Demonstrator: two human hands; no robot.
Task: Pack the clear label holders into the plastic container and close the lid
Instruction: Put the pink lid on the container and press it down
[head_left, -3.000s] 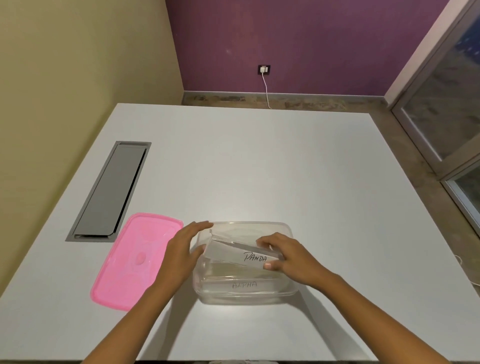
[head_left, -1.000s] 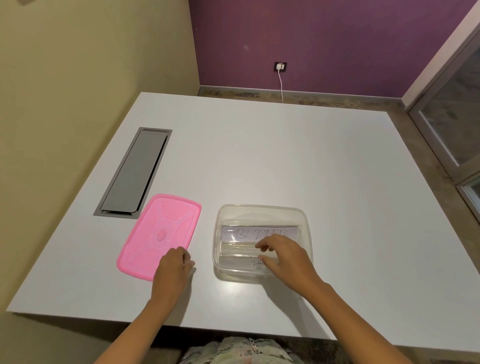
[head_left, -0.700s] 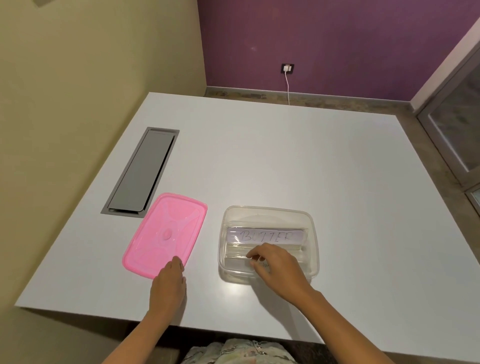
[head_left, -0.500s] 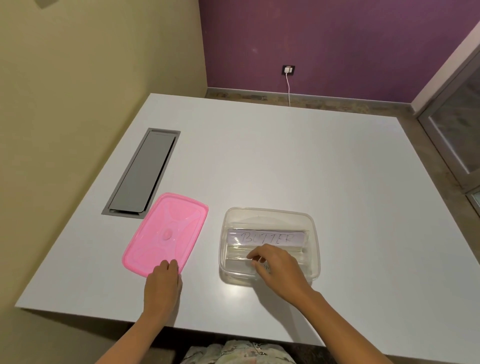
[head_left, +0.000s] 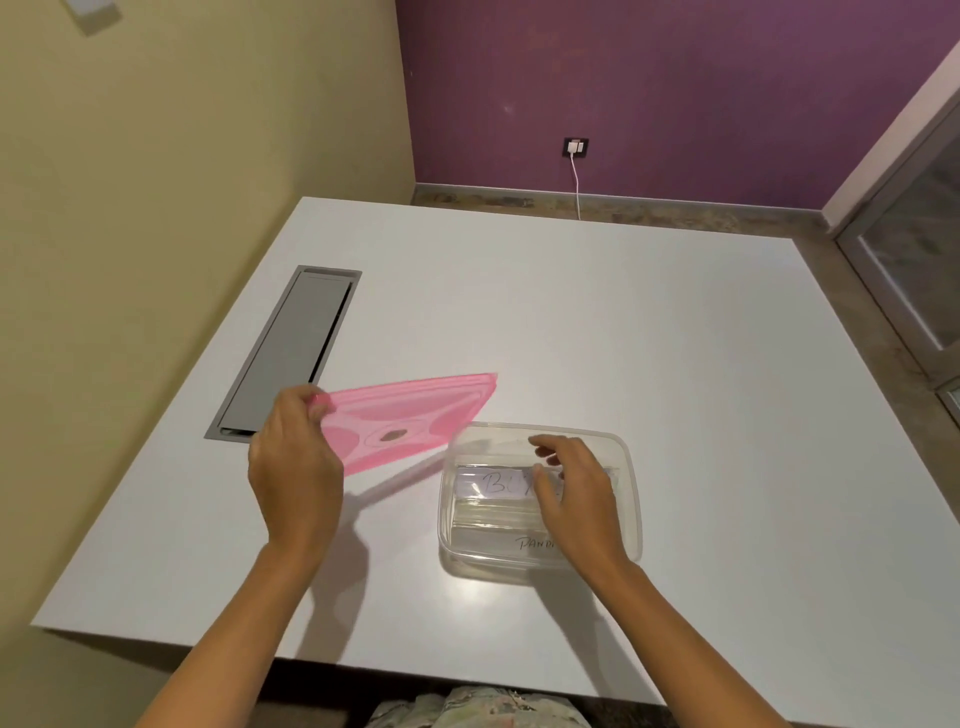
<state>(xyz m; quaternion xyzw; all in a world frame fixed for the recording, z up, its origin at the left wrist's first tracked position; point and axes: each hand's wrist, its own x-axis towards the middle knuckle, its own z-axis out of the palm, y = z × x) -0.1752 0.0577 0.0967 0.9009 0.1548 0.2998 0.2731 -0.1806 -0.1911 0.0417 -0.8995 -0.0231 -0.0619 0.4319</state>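
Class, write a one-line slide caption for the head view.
Left hand lifts the pink lid toward the clear container while right hand hovers over it.

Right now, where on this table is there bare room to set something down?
The far half of the white table, beyond the clear container, is bare, as is the strip to the container's right. It is crowded near the front: the left hand holds the pink lid tilted beside the grey cable hatch, the right hand over the container.
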